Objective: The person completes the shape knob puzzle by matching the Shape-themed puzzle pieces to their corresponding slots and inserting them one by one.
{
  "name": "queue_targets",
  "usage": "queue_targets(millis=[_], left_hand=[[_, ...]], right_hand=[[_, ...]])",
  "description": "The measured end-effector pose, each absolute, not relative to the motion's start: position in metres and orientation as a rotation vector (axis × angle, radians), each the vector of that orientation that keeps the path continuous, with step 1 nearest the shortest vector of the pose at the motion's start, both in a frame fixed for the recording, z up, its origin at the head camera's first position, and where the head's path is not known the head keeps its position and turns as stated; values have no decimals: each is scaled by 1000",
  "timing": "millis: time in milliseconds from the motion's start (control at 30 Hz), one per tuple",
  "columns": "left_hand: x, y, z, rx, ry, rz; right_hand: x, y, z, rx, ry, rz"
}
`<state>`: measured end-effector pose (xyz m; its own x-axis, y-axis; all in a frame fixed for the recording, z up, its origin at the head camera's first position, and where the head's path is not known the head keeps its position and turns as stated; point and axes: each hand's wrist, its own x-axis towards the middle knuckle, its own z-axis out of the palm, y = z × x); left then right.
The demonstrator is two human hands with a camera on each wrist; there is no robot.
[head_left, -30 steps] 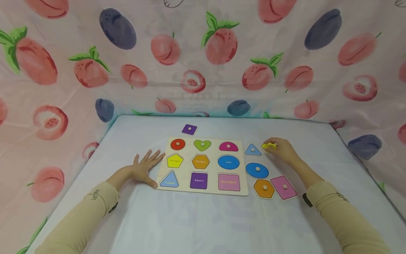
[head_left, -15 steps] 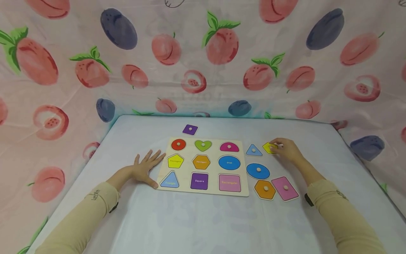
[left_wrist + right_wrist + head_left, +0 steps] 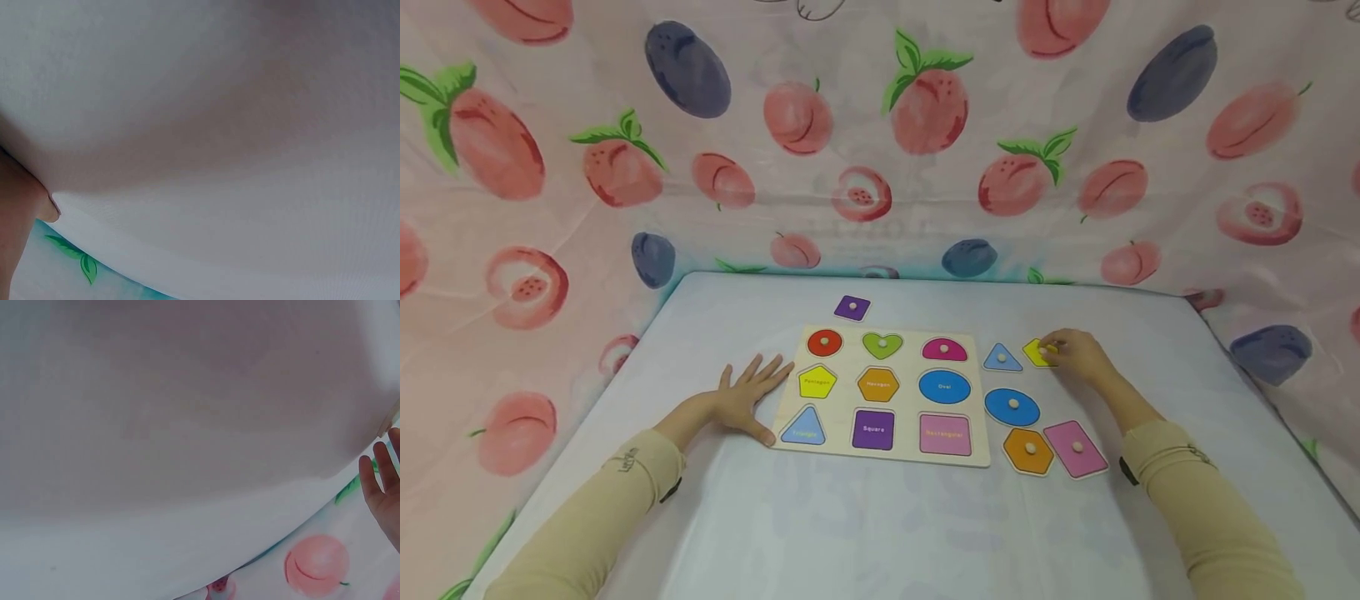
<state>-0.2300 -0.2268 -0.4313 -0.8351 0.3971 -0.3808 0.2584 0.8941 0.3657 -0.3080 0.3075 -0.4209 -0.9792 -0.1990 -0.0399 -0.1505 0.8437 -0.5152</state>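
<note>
My right hand (image 3: 1081, 357) pinches the yellow pentagon puzzle piece (image 3: 1032, 350) near its knob, off the right side of the wooden shape board (image 3: 838, 432). The fingers partly cover the piece. In the right wrist view, the fingers (image 3: 382, 478) show beside a thin pale edge at the right border. With fingers spread, my left hand (image 3: 741, 402) rests on the cloth, fingertips and thumb at the board's left edge. Red circle (image 3: 824, 342), green heart (image 3: 882, 345) and magenta semicircle (image 3: 944, 350) pieces, all knobbed, sit in the board's far row. Beneath are two rows of coloured, labelled slots without knobs.
A blue triangle piece (image 3: 1002, 358), blue oval piece (image 3: 1012, 407), orange hexagon piece (image 3: 1028, 457) and pink rectangle piece (image 3: 1077, 450) lie right of the board. Behind it lies a purple square piece (image 3: 852, 308). A fruit-print curtain (image 3: 880, 125) stands around the white-covered table (image 3: 880, 533).
The yellow pentagon has gone from a steep tilt to nearly flat in the right hand, its face now showing. The left hand keeps its place at the board.
</note>
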Motion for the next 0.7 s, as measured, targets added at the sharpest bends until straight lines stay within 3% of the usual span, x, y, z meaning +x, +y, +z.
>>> queue_targets(millis=[700], left_hand=[[-231, -227, -433, 481, 2611, 414]], right_hand=[[-312, 305, -418, -289, 2946, -703]])
